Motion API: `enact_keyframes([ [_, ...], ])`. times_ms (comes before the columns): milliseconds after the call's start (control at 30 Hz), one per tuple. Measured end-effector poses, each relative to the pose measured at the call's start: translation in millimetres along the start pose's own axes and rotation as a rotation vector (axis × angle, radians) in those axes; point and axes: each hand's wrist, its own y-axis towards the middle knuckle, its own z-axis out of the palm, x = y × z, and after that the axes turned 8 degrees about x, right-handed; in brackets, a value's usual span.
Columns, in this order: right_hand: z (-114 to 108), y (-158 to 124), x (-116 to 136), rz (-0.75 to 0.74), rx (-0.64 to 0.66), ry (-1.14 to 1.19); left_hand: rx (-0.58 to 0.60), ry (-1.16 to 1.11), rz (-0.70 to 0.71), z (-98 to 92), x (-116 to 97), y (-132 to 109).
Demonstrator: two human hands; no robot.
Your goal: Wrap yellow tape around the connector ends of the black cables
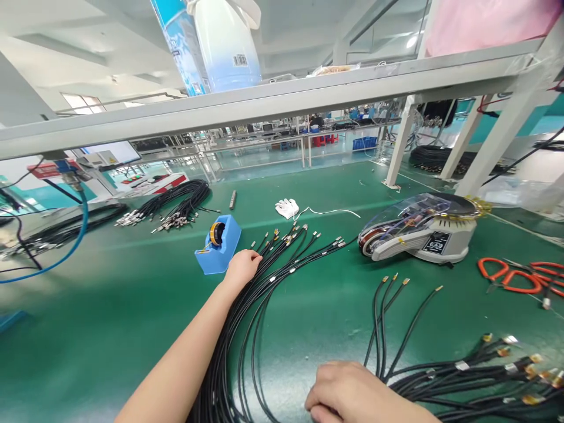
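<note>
My left hand (244,267) reaches forward to the left edge of a long bundle of black cables (247,311), its fingers pinched together at a cable near the tipped ends. The bundle curves across the bench, and its ends carry small metallic and amber-wrapped tips. Low in the view my right hand (348,390) is curled closed just above the bench, between that bundle and a second group of black cables (423,382) with amber-wrapped ends. Whatever its fingers may hold is hidden. A blue tape dispenser (220,247) with amber tape stands just beyond my left hand.
A grey tape machine (423,229) stands at the right, with orange-handled cutters (511,276) beside it. Further back lie a white glove (287,208) and more cable coils (176,202). A shelf beam (282,100) crosses overhead; a blue hose (81,229) hangs at left.
</note>
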Motion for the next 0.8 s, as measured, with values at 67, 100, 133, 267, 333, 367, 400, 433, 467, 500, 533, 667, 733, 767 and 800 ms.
enact_keyframes([
  [67,2.2,2.5,-1.2,0.010,0.005,-0.001,0.007,0.027,-0.030,4.7,-1.6,10.5],
  [100,4.0,4.2,-2.3,0.011,0.003,0.000,0.005,0.039,-0.042,7.4,-2.1,14.7],
  [133,6.0,6.0,-3.6,0.009,-0.001,0.003,0.002,0.049,-0.053,9.9,-2.3,18.1],
  [267,13.4,10.1,-8.9,0.001,-0.012,-0.003,-0.017,0.078,-0.072,12.7,-0.2,23.5],
  [333,14.8,7.1,-9.5,-0.020,-0.042,-0.007,-0.021,0.083,-0.063,7.5,-0.1,21.4],
  [367,14.7,4.0,-9.1,-0.031,-0.077,-0.001,-0.020,0.081,-0.054,3.4,-1.3,18.8],
  [400,13.8,0.1,-8.2,-0.043,-0.123,0.009,-0.017,0.077,-0.041,-1.3,-3.6,15.2],
  [433,12.1,-4.4,-7.2,-0.056,-0.172,0.022,-0.013,0.070,-0.024,-6.1,-7.1,10.3],
  [467,9.6,-8.8,-6.4,-0.063,-0.219,0.034,-0.009,0.060,0.001,-10.5,-11.8,4.1],
  [500,6.3,-12.9,-6.3,-0.069,-0.257,0.046,-0.007,0.049,0.031,-14.2,-17.3,-3.8],
  [533,2.3,-16.4,-7.0,-0.078,-0.282,0.061,-0.006,0.035,0.071,-16.6,-23.7,-13.7],
  [667,-17.8,-26.3,-19.2,-0.041,-0.462,0.208,0.078,-0.053,0.291,-14.2,-53.0,-84.4],
  [733,-29.6,-33.6,-27.3,-0.010,-0.632,0.324,0.202,-0.126,0.519,-6.1,-66.7,-136.5],
  [767,-35.8,-38.8,-30.8,0.007,-0.720,0.393,0.266,-0.135,0.607,-0.2,-72.5,-163.0],
  [800,-42.0,-45.2,-33.8,0.022,-0.805,0.467,0.305,-0.122,0.628,6.9,-77.7,-187.7],
])
